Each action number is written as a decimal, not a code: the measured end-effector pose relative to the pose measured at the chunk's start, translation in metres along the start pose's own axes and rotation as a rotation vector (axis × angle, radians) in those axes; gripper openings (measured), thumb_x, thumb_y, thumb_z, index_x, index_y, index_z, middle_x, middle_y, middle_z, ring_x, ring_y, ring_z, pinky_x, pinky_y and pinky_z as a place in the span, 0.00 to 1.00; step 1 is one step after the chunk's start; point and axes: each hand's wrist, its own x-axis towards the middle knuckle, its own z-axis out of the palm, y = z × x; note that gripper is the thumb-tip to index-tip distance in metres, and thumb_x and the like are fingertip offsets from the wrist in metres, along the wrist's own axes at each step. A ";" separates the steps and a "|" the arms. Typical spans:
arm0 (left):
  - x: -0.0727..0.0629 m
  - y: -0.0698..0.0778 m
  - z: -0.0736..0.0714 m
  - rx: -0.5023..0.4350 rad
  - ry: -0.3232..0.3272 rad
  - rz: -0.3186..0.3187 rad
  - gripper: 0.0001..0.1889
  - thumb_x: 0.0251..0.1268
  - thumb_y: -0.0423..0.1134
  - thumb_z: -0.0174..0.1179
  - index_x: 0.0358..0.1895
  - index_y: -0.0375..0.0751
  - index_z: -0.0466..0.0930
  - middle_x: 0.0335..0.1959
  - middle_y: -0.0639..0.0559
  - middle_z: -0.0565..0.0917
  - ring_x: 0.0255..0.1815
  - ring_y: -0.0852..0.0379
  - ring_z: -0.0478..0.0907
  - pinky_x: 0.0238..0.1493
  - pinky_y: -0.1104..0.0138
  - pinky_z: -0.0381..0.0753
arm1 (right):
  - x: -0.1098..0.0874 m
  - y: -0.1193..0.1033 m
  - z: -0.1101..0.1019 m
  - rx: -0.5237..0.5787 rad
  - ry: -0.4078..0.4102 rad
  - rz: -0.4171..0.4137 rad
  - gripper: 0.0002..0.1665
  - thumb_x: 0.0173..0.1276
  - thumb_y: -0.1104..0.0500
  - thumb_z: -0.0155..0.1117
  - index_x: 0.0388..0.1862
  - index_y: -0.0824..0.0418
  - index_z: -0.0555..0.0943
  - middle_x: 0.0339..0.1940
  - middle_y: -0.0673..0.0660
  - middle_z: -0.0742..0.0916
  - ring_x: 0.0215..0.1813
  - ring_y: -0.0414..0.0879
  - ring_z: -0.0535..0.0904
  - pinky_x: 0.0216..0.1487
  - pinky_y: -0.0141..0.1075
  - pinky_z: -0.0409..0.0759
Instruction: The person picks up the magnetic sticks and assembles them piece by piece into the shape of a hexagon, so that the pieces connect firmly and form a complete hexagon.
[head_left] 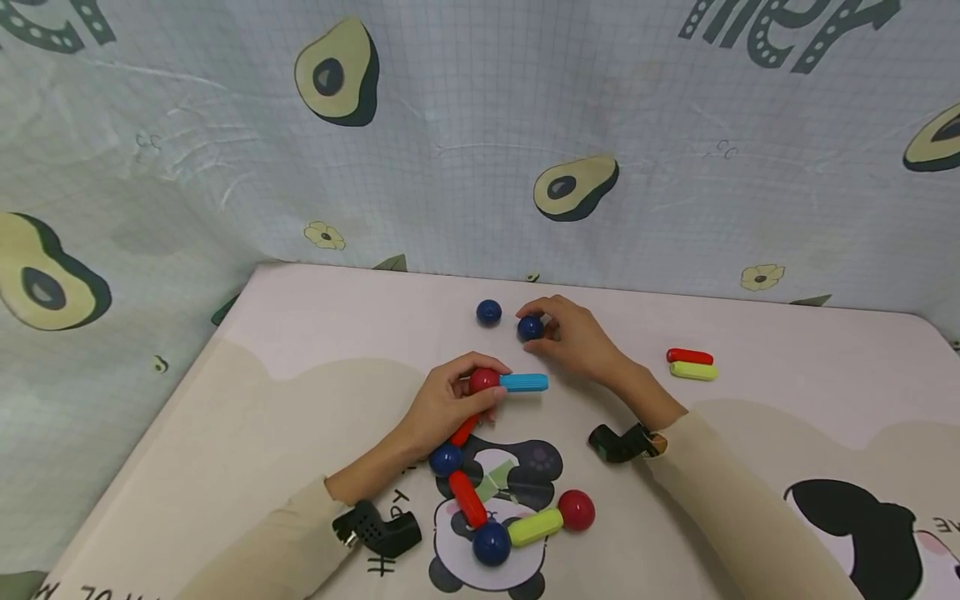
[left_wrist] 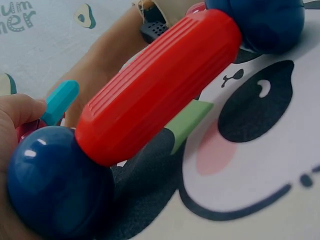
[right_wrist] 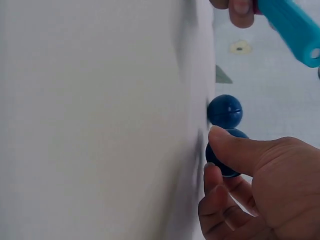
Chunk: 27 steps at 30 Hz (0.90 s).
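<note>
I see the chain (head_left: 467, 500) on the table (head_left: 300, 417) run from the left hand (head_left: 453, 396) toward the near side, then bend right. Behind and to its right, the right hand (head_left: 581, 340) holds one ball (head_left: 530, 328); a second ball (head_left: 489, 312) sits left of that. Two sticks (head_left: 693, 371) lie farther right, side by side.

Blue balls (head_left: 530, 327) look glossy, smooth plast., red rod (left_wrist: 160, 85) ribbed plast. w/ sheen, sleeves (head_left: 738, 500) matt cloth.

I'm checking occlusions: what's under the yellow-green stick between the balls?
In the head view, a panda print on the tabletop shows beside that yellow-green stick. The surface directly beneath is covered and cannot be seen.
</note>
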 end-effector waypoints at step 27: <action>0.000 -0.001 0.000 0.002 0.009 -0.005 0.13 0.65 0.29 0.59 0.52 0.34 0.76 0.29 0.37 0.78 0.24 0.47 0.78 0.35 0.67 0.81 | -0.080 -0.013 -0.027 0.044 -0.002 -0.068 0.29 0.54 0.63 0.75 0.55 0.51 0.78 0.48 0.48 0.80 0.40 0.41 0.77 0.36 0.33 0.80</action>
